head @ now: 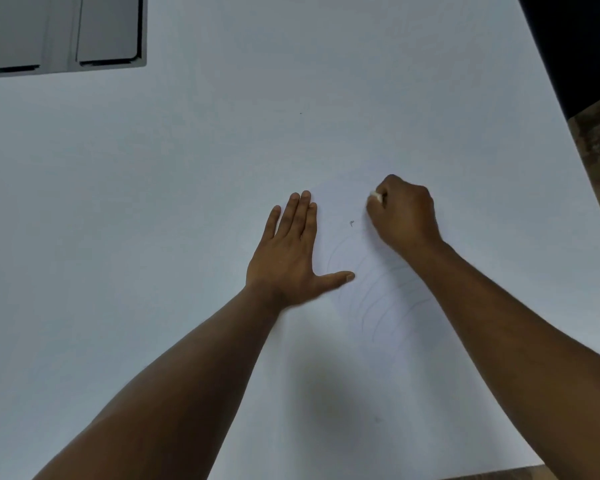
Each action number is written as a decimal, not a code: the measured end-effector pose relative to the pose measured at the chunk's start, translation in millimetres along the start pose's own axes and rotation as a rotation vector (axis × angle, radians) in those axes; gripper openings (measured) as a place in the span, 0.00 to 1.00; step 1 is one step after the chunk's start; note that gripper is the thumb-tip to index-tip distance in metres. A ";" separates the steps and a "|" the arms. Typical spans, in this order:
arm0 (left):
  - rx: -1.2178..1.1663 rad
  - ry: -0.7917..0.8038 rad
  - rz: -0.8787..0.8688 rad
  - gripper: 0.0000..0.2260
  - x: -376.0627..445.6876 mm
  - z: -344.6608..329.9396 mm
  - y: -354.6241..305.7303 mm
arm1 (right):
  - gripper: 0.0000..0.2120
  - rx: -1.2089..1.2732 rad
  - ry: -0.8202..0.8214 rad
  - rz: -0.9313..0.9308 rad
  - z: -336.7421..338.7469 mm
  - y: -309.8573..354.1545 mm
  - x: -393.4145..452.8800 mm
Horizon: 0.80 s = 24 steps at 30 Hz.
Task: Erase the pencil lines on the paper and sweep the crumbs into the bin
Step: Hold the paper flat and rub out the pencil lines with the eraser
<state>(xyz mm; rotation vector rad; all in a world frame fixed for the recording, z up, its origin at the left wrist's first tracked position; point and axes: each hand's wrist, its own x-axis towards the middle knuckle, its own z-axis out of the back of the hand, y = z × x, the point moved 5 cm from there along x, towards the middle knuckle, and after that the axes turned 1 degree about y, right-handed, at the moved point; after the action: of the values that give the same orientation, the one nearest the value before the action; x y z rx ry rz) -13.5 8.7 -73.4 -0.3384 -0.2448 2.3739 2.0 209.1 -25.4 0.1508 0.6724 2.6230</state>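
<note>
A white sheet of paper (378, 341) lies on the white table (153, 202), hard to tell apart from it. Faint curved pencil lines (371, 299) run across the sheet between my two hands. My left hand (288, 254) lies flat with straight fingers and spread thumb, pressing the paper's left side. My right hand (404, 213) is curled around a small white eraser (376, 195), whose end shows at the fingertips, held down at the paper's far part. A tiny dark crumb (351, 223) sits on the sheet beside that hand. No bin is in view.
A grey recessed panel with two flaps (63, 32) is set in the table at the far left. The table's right edge (561, 109) borders a dark area and patterned floor. A small dark speck (300, 113) lies farther out on the table.
</note>
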 end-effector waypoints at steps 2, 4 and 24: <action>-0.019 -0.013 -0.003 0.56 0.0 0.0 0.2 | 0.08 0.077 0.033 -0.005 -1.4 3.6 -4.9; -0.041 -0.048 -0.001 0.57 -0.6 1.0 0.5 | 0.07 0.172 0.108 0.039 -14.3 22.1 -19.2; -0.053 -0.172 -0.041 0.46 -3.9 2.8 1.7 | 0.07 0.282 0.103 0.008 -20.3 20.6 -35.5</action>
<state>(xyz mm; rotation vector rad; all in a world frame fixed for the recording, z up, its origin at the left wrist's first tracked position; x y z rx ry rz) -12.7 4.6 -70.5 -0.1521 -0.3923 2.3606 22.1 168.8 -33.3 0.1024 1.0777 2.5449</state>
